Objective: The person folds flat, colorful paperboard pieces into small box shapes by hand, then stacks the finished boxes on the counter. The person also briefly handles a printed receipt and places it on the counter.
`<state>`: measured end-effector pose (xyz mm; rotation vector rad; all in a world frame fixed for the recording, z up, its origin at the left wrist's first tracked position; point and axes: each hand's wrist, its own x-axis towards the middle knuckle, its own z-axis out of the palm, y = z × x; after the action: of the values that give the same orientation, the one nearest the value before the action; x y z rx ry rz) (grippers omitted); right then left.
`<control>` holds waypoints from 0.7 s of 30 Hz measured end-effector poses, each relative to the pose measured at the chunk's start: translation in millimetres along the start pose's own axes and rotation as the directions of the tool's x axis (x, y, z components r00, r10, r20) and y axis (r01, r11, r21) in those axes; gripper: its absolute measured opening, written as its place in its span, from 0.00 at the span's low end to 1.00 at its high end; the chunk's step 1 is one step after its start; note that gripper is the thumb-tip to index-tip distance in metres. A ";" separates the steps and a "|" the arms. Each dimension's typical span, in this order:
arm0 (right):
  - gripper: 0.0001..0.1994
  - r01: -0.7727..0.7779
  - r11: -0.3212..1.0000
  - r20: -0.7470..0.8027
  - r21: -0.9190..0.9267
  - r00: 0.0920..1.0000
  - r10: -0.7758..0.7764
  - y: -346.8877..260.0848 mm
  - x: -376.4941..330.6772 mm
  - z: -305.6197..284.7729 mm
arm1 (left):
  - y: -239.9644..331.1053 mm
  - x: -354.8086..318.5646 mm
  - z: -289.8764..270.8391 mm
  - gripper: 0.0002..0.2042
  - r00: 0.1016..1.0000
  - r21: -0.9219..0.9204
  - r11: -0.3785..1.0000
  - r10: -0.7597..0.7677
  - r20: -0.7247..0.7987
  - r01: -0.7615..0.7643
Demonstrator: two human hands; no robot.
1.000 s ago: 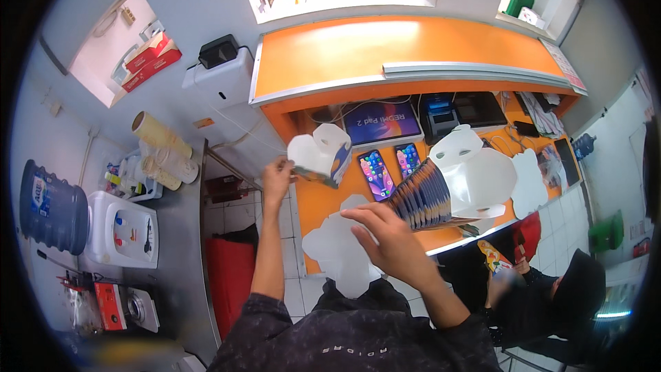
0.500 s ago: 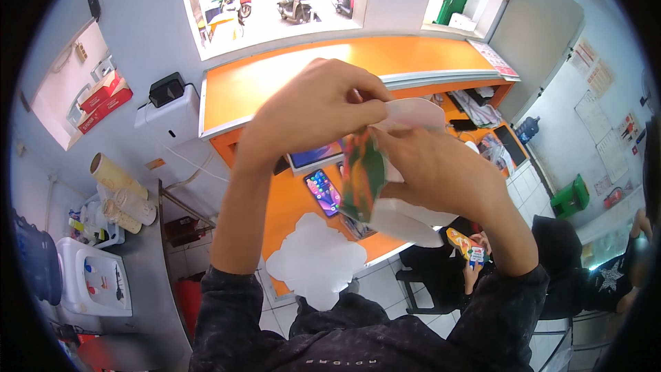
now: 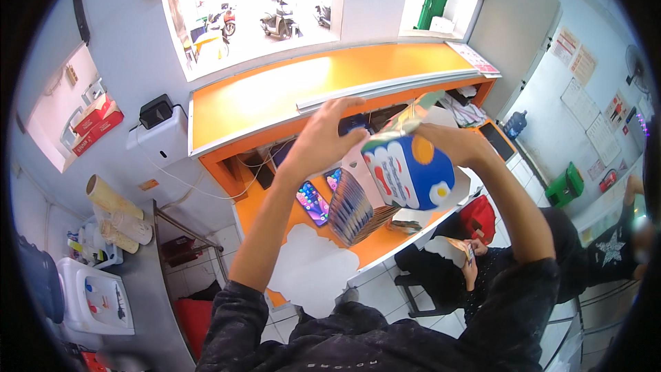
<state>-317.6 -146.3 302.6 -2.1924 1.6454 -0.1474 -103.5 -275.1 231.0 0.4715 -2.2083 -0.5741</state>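
Note:
Both of my hands are raised in front of the camera around a printed paper box [image 3: 407, 169], blue and white with red and yellow spots. My right hand [image 3: 456, 146] grips it from the right side. My left hand [image 3: 323, 139] has its fingers at the box's folded top flap. Below the box lies a fanned stack of flat printed cartons [image 3: 352, 207] on the orange desk [image 3: 289, 207]. Two phones [image 3: 313, 202] with lit screens lie on the desk beside the stack.
A white cut-out sheet [image 3: 310, 269] hangs over the desk's front edge. An orange counter [image 3: 275, 93] runs below a window. A person in black [image 3: 475, 262] sits low at the right. At the left stand a water dispenser [image 3: 93, 300] and stacked paper cups [image 3: 113, 213].
My hands have lifted the paper piece from the desk up toward the camera, and it now stands as a folded-up box turned with its blue printed face toward me.

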 end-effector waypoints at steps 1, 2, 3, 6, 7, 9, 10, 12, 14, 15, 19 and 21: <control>0.34 -0.098 0.988 -0.011 0.121 0.995 0.100 12.4 5.0 11.4 | -5.6 -5.0 7.8 0.26 0.995 -0.014 0.999 -0.032 0.092 0.034; 0.36 -0.026 0.961 -0.073 0.275 0.996 0.048 23.9 11.6 23.5 | -9.3 -10.2 16.3 0.27 0.986 -0.143 0.983 -0.090 0.141 0.111; 0.34 -0.136 0.938 0.045 0.319 0.991 0.129 33.5 24.1 38.1 | -11.1 -15.2 24.8 0.27 0.970 -0.267 0.944 -0.142 0.195 0.192; 0.30 -0.217 0.899 0.244 0.381 0.961 0.129 49.1 56.6 63.5 | -16.5 -19.6 33.7 0.25 0.946 -0.362 0.893 -0.172 0.273 0.267; 0.28 -0.233 0.912 0.261 0.338 0.954 0.147 50.7 60.8 66.5 | -16.6 -20.9 35.5 0.25 0.937 -0.374 0.874 -0.214 0.277 0.310; 0.28 -0.374 0.897 0.290 0.234 0.908 0.303 49.2 64.7 66.2 | -18.3 -22.3 34.9 0.22 0.934 -0.399 0.855 -0.240 0.264 0.332; 0.31 -0.415 0.876 0.324 0.246 0.887 0.329 48.3 64.0 62.0 | -19.1 -23.3 34.5 0.22 0.925 -0.395 0.848 -0.253 0.283 0.352; 0.36 -0.496 0.847 0.357 0.193 0.840 0.410 45.0 64.4 54.7 | -20.4 -24.2 33.2 0.21 0.933 -0.410 0.852 -0.217 0.288 0.325; 0.36 -0.481 0.877 0.255 -0.019 0.846 0.469 41.6 69.7 55.7 | -20.7 -25.4 33.2 0.20 0.934 -0.431 0.843 -0.209 0.289 0.323; 0.35 -0.519 0.854 0.250 -0.029 0.824 0.509 41.0 72.6 57.3 | -20.3 -25.8 33.6 0.20 0.923 -0.424 0.833 -0.241 0.300 0.355; 0.36 -0.602 0.789 0.207 -0.119 0.762 0.613 37.0 79.8 64.9 | -16.7 -26.6 33.8 0.21 0.920 -0.470 0.806 -0.222 0.325 0.360; 0.35 -0.609 0.780 0.263 -0.145 0.736 0.624 30.4 76.6 61.8 | -15.3 -27.6 32.9 0.21 0.929 -0.474 0.812 -0.209 0.307 0.339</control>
<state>-302.2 -210.2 223.2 -1.4754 2.0972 0.3993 -109.5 -265.8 186.8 0.4492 -2.0915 -1.4136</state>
